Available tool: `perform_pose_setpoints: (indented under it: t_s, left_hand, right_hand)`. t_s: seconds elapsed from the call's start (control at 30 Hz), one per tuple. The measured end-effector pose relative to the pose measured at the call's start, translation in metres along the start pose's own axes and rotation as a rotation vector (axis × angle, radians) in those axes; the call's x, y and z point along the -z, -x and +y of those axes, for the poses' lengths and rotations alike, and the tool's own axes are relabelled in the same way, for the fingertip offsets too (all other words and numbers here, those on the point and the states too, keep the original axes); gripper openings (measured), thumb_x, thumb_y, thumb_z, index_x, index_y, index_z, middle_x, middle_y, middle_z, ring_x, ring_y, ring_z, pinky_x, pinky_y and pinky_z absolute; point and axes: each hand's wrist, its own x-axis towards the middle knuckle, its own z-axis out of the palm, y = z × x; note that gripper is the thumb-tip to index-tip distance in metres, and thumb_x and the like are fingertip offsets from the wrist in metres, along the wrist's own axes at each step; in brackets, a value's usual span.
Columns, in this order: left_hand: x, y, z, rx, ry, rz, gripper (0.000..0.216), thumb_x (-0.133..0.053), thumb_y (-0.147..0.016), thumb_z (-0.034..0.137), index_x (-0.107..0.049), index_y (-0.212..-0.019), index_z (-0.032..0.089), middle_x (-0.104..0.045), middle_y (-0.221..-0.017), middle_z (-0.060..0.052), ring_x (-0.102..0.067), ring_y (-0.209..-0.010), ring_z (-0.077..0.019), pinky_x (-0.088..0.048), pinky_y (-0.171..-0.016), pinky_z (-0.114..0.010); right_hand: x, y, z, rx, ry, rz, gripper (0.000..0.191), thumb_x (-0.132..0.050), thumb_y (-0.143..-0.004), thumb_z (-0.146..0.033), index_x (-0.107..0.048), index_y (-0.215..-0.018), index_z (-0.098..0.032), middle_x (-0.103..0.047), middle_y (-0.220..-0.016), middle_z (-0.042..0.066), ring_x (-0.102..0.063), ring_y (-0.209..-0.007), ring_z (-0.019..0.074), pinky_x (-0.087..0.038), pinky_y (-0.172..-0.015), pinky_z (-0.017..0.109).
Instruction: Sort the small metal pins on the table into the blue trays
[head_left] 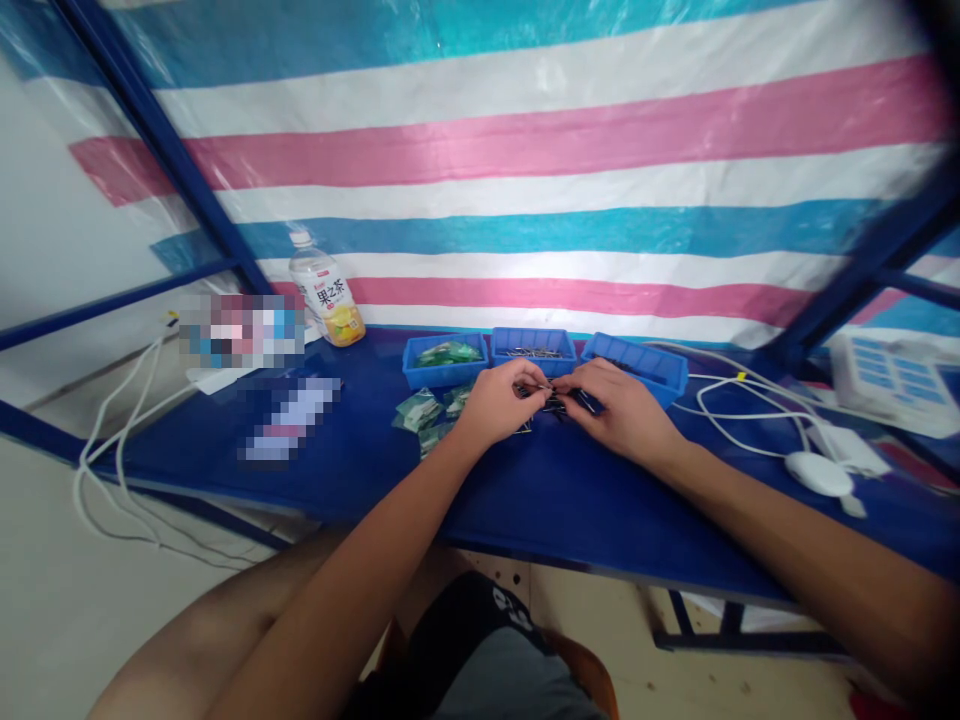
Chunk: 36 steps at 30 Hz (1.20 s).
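Left hand (496,402), one: grip narrow, thumb and fingertips pinched on a small thin piece (550,389). Right hand (624,408), one: grip likewise narrow, thumb and forefinger closed on the same piece from the other side. The piece sits between the two sets of fingertips; its exact form is too small to tell.

Loose thin parts (559,406), dark and metallic: a small heap on the blue table (525,510), just below the fingertips, partly covered by the hands.

Blue bins, three, in a row behind the hands: left bin (450,377), with green packets; middle bin (559,366), with slender metal pieces; right bin (673,388), with dark contents.

Small clear packets (418,411), several: on the table, left of the left hand.

Bottle (330,300), one, white-capped: upright, farther left.
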Motion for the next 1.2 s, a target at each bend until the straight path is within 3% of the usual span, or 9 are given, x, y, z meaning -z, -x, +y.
perform_pose_setpoints:
  t_s: [0.13, 0.27, 0.4, 0.63, 0.77, 0.87, 1.03, 1.2]
  left_hand:
    - [-0.0011, 0.0008, 0.0006, 0.000, 0.035, -0.009, 0.012, -0.075, -0.087, 0.022, -0.068, -0.096, 0.018, -0.082, -0.094, -0.006, -0.077, -0.085, -0.0190, -0.059, -0.078, -0.029]
    - [-0.0017, 0.0019, 0.0002, 0.018, 0.030, -0.014, 0.034, -0.078, -0.087, 0.026, -0.063, -0.117, 0.021, -0.084, -0.097, -0.004, -0.074, -0.074, -0.0167, -0.058, -0.071, -0.028]
    - [-0.0025, 0.0026, -0.0001, 0.009, 0.078, -0.034, 0.043, -0.077, -0.088, 0.024, -0.060, -0.128, 0.022, -0.084, -0.099, -0.005, -0.077, -0.080, -0.0179, -0.060, -0.076, -0.030]
    - [-0.0015, 0.0013, 0.0022, -0.022, 0.076, -0.014, 0.043, -0.076, -0.089, 0.025, -0.065, -0.130, 0.020, -0.083, -0.107, -0.009, -0.078, -0.091, -0.0210, -0.062, -0.083, -0.032]
    - [0.0009, 0.0033, 0.0045, 0.008, 0.046, -0.076, 0.035, -0.067, -0.098, 0.036, -0.071, -0.129, 0.019, -0.083, -0.092, -0.008, -0.078, -0.078, -0.0203, -0.063, -0.075, -0.032]
    - [0.0006, 0.0041, 0.0037, -0.003, 0.083, -0.137, 0.036, -0.061, -0.100, 0.030, -0.072, -0.132, 0.018, -0.084, -0.098, -0.008, -0.080, -0.080, -0.0204, -0.065, -0.078, -0.032]
    - [-0.0007, 0.0022, 0.0024, -0.052, 0.053, -0.112, 0.032, -0.063, -0.098, 0.027, -0.078, -0.124, 0.018, -0.082, -0.117, -0.009, -0.080, -0.102, -0.0249, -0.066, -0.093, -0.038]
    - [-0.0004, 0.0011, 0.0014, -0.059, 0.078, -0.065, 0.034, -0.072, -0.092, 0.023, -0.078, -0.125, 0.016, -0.081, -0.123, -0.012, -0.079, -0.108, -0.0259, -0.065, -0.100, -0.039]
  right_hand:
    - [-0.0020, 0.0011, -0.0028, -0.066, -0.027, -0.013, 0.016, -0.064, -0.095, -0.017, -0.070, -0.107, -0.026, -0.078, -0.102, 0.007, -0.070, -0.097, 0.0277, -0.059, -0.089, 0.047]
    - [-0.0057, 0.0030, -0.0034, -0.227, -0.117, 0.028, 0.017, -0.068, -0.088, -0.019, -0.066, -0.104, -0.025, -0.076, -0.099, 0.005, -0.073, -0.089, 0.0242, -0.060, -0.083, 0.041]
    - [-0.0082, 0.0027, -0.0034, -0.315, -0.186, 0.042, 0.024, -0.069, -0.084, -0.022, -0.063, -0.107, -0.024, -0.075, -0.092, 0.002, -0.073, -0.083, 0.0226, -0.060, -0.081, 0.040]
    - [-0.0034, 0.0004, -0.0063, -0.261, -0.181, 0.052, 0.043, -0.064, -0.084, -0.016, -0.062, -0.126, -0.025, -0.073, -0.090, 0.001, -0.071, -0.080, 0.0217, -0.059, -0.081, 0.039]
    - [-0.0017, 0.0019, -0.0031, -0.241, -0.097, 0.089, 0.023, -0.064, -0.087, -0.017, -0.069, -0.109, -0.025, -0.073, -0.090, 0.003, -0.070, -0.080, 0.0219, -0.058, -0.075, 0.037]
    - [-0.0024, 0.0029, -0.0003, -0.231, -0.089, 0.111, 0.013, -0.066, -0.090, -0.022, -0.070, -0.102, -0.024, -0.075, -0.092, 0.005, -0.070, -0.080, 0.0226, -0.058, -0.075, 0.039]
    - [-0.0026, 0.0023, 0.0007, -0.221, -0.118, 0.103, 0.009, -0.068, -0.093, -0.024, -0.073, -0.101, -0.024, -0.075, -0.093, 0.005, -0.070, -0.081, 0.0226, -0.059, -0.075, 0.039]
    - [-0.0040, 0.0029, 0.0002, -0.163, -0.178, 0.052, 0.015, -0.070, -0.095, -0.026, -0.075, -0.109, -0.025, -0.078, -0.103, 0.007, -0.073, -0.090, 0.0242, -0.061, -0.083, 0.042]
